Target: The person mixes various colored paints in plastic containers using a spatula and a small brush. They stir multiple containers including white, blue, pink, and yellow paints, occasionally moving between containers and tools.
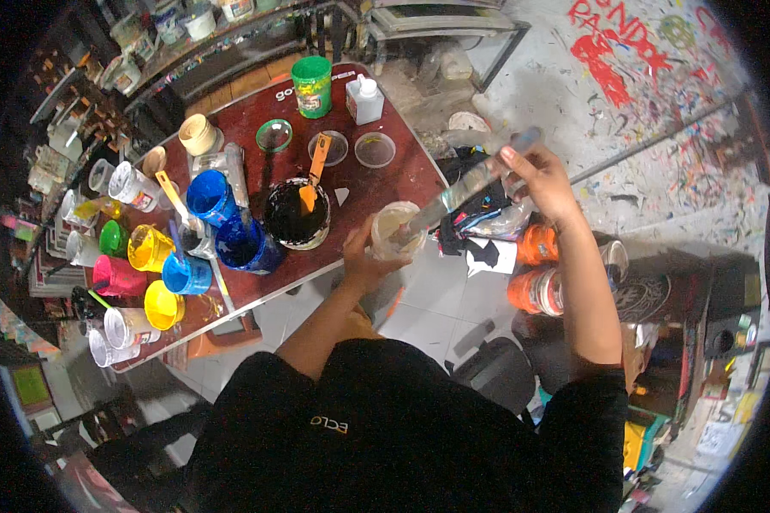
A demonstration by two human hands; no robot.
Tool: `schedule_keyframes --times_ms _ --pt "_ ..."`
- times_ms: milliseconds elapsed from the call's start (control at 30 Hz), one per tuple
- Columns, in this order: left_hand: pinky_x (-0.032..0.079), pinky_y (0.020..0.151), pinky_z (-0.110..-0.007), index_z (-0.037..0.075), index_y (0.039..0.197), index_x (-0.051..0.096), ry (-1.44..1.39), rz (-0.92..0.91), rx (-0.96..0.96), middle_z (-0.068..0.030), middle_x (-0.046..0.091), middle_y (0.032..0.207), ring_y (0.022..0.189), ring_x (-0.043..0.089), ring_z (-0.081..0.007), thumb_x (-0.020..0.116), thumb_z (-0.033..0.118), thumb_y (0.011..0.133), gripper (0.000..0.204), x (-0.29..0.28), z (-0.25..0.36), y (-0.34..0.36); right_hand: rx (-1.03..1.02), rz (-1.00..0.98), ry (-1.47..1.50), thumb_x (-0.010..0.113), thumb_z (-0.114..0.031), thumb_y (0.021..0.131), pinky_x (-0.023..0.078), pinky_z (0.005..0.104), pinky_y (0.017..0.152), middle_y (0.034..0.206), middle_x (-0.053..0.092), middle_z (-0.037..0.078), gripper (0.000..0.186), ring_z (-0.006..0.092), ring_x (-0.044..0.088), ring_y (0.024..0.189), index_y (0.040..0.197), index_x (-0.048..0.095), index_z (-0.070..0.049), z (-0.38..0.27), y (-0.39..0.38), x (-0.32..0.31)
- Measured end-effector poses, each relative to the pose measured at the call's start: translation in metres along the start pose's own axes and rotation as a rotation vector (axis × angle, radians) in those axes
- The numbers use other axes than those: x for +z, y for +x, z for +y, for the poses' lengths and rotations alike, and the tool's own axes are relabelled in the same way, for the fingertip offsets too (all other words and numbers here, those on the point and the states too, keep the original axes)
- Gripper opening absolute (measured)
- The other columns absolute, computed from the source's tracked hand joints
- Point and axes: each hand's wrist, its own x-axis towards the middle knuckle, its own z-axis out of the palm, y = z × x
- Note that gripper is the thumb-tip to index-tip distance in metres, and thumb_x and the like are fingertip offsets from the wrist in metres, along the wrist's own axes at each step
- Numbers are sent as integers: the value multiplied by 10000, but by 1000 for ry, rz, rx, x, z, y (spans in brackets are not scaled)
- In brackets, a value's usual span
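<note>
My left hand (pixel 364 252) grips a translucent plastic cup (pixel 409 242) of pale material beside the red table's edge. My right hand (pixel 530 171) holds a long, flat, paint-smeared stick (pixel 466 186), thumb along its upper end, with the lower end inside that cup. Just left of the cup is a bucket of black paint (pixel 287 214) with an orange-handled spatula (pixel 319 162) in it. Blue buckets (pixel 210 190) stand beside it. Two shallow clear lids (pixel 373 147), a green-rimmed lid (pixel 272 137), a green bucket (pixel 311 85) and a white bottle (pixel 364 105) sit farther back on the red table (pixel 248 111).
Several colored paint containers (pixel 150 248) crowd the table's left end. Orange buckets (pixel 532 291), dark cloth and bags (pixel 479 205) lie to the right. Below are a dark chair (pixel 488 380) and tiled floor (pixel 453 308). A metal-framed stand (pixel 436 26) and jar shelves (pixel 171 34) are behind.
</note>
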Motion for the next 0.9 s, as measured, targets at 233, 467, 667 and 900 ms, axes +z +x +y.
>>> schedule_keyframes --times_ms 233,467,667,900 --pt "458 805 -374 94 1207 488 -30 203 -177 -139 576 991 914 560 -285 845 282 517 799 52 -63 44 -47 -15 -17 648 -326 830 484 259 616 1087 541 74 630 159 581 851 1323 374 -43 27 85 2" --pt "438 860 -354 38 1216 455 -169 583 -232 -137 544 1033 980 527 -240 816 122 572 743 90 -81 85 9 -154 75 634 -238 851 474 244 607 1050 554 53 538 139 583 803 1298 400 -51 91 143 -12" --pt "407 856 -398 25 1241 433 150 928 -354 -131 553 1075 1029 488 -308 856 192 528 846 111 -111 111 57 -379 21 651 -155 839 439 205 562 985 577 39 484 94 569 746 1261 431 -67 162 186 -38" --pt "399 899 -372 35 1268 430 6 814 -313 -122 549 1084 1027 504 -275 868 218 518 888 129 -60 113 -192 -731 -162 689 -119 789 490 282 727 1117 551 78 604 161 576 931 1313 391 -87 164 212 -30"
